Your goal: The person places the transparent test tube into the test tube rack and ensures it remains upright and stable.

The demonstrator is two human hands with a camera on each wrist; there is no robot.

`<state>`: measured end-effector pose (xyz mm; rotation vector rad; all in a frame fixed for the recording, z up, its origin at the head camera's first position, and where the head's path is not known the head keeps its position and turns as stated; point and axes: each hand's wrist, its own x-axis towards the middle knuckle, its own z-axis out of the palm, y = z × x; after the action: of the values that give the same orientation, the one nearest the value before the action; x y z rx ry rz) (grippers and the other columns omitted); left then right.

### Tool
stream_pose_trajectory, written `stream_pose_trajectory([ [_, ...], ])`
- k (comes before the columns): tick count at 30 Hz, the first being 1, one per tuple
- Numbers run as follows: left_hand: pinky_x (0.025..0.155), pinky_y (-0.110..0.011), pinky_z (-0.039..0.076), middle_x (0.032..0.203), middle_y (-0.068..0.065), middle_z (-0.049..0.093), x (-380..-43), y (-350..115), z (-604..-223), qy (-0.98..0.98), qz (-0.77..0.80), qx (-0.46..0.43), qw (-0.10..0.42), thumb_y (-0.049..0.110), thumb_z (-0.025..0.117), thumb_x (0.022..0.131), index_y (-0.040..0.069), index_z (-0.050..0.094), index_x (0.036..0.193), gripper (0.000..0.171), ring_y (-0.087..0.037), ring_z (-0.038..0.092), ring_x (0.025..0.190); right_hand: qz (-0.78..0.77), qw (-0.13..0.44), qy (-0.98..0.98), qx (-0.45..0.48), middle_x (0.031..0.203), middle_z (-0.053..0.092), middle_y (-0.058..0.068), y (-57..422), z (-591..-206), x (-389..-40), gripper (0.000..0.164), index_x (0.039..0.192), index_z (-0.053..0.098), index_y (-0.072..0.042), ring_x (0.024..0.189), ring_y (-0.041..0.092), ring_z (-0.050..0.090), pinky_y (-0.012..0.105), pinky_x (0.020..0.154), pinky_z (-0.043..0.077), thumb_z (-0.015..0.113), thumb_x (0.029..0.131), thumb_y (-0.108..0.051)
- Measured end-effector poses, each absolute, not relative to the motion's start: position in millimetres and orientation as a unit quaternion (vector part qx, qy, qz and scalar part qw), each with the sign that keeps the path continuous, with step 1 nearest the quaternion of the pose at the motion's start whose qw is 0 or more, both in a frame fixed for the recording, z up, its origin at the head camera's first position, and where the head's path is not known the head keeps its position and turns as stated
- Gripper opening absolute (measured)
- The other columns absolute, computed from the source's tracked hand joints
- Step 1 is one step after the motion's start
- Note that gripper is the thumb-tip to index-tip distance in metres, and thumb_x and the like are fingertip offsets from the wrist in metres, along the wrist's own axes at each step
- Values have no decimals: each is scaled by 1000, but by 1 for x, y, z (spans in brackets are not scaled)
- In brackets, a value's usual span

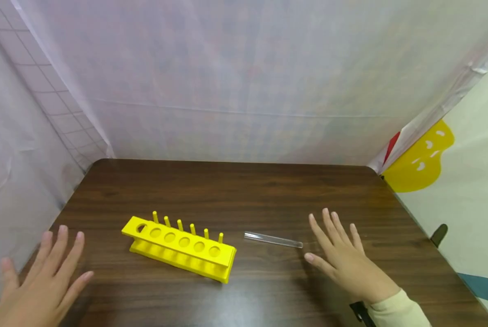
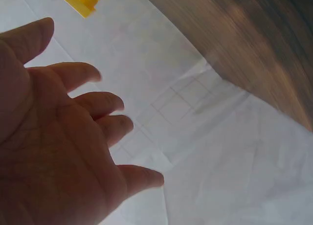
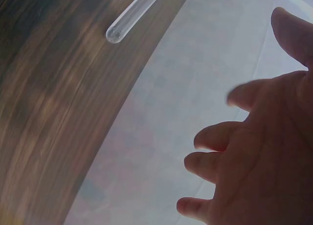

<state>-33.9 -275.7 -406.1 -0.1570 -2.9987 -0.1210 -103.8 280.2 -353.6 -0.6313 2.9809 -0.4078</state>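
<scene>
A yellow test tube rack (image 1: 178, 249) stands on the table left of the middle, with a row of round holes on top and several pegs along its back. To its right a clear glass test tube (image 1: 273, 239) lies on its side, its rounded end (image 3: 115, 35) pointing toward my right hand. My left hand (image 1: 43, 281) is spread to the left of the rack, touching nothing. My right hand (image 1: 346, 261) hovers just right of the tube, fingers spread and holding nothing. A corner of the rack (image 2: 84, 2) shows in the left wrist view.
The dark wood table (image 1: 244, 195) has rounded far corners. White cloth (image 1: 244, 91) hangs behind it and on the left. On the right, a pale cloth bears a yellow printed shape (image 1: 420, 163). A dark strap (image 1: 362, 313) is by my right sleeve.
</scene>
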Motion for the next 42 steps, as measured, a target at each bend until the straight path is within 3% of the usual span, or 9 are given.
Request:
stream_pose_trajectory([
  [3,101,-80,-23,169,-12,-17,-38,-271,-407,-989,-71,-91,93,41,53,108,13,-3,165,86,-25,-25,153,-141,31,967,-211,170,-11,18,276,-353,-105,84,167,-2,-22,156,38,-13,63,119,-21,52,107,-48],
  [12,114,-77,-4,169,-23,11,-61,-247,-392,-967,-157,-166,114,26,63,104,10,13,166,81,-41,5,156,-145,27,960,-239,171,-7,14,258,-354,-112,82,167,1,-21,157,41,-7,65,121,-16,51,107,-47],
  [17,118,-74,3,170,-16,16,-72,-234,-388,-957,-139,-202,153,28,66,103,12,18,166,81,-35,11,157,-132,24,956,-261,172,-2,11,247,-361,-121,82,167,4,-19,157,41,-2,68,121,-10,54,107,-43],
  [21,115,-75,21,169,-15,22,-84,-226,-388,-941,-120,-249,196,44,49,108,8,32,162,66,-32,19,156,-118,23,949,-292,171,10,13,236,-371,-133,83,166,11,-12,156,42,10,72,120,-1,60,105,-37],
  [25,105,-77,36,166,-18,30,-99,-224,-387,-929,-101,-278,222,58,27,107,4,41,157,75,-38,31,151,-107,28,938,-328,165,30,17,221,-384,-152,83,164,18,-4,149,42,34,72,119,17,65,103,-35],
  [29,106,-75,36,165,-19,32,-109,-226,-386,-931,-112,-278,210,50,54,102,4,43,156,72,-41,36,148,-86,30,936,-341,155,48,19,208,-395,-166,85,162,23,0,136,39,53,67,113,37,70,100,-33],
  [32,111,-72,33,164,-19,33,-112,-229,-390,-933,-133,-272,194,37,73,94,5,42,156,77,-39,34,149,-67,27,940,-334,147,57,19,202,-399,-170,84,160,31,1,127,39,59,62,108,45,75,96,-32],
  [38,111,-69,36,160,-18,41,-114,-232,-399,-929,-157,-269,200,37,72,95,4,47,153,71,-36,39,147,-45,-2,949,-312,132,65,16,190,-400,-175,68,148,51,1,119,35,62,54,101,52,81,91,-21],
  [42,111,-67,39,157,-19,45,-116,-232,-402,-928,-167,-268,196,32,75,93,3,51,150,68,-38,44,144,-41,-30,949,-312,118,68,12,185,-402,-178,49,129,65,-1,108,32,66,49,90,57,85,86,-15],
])
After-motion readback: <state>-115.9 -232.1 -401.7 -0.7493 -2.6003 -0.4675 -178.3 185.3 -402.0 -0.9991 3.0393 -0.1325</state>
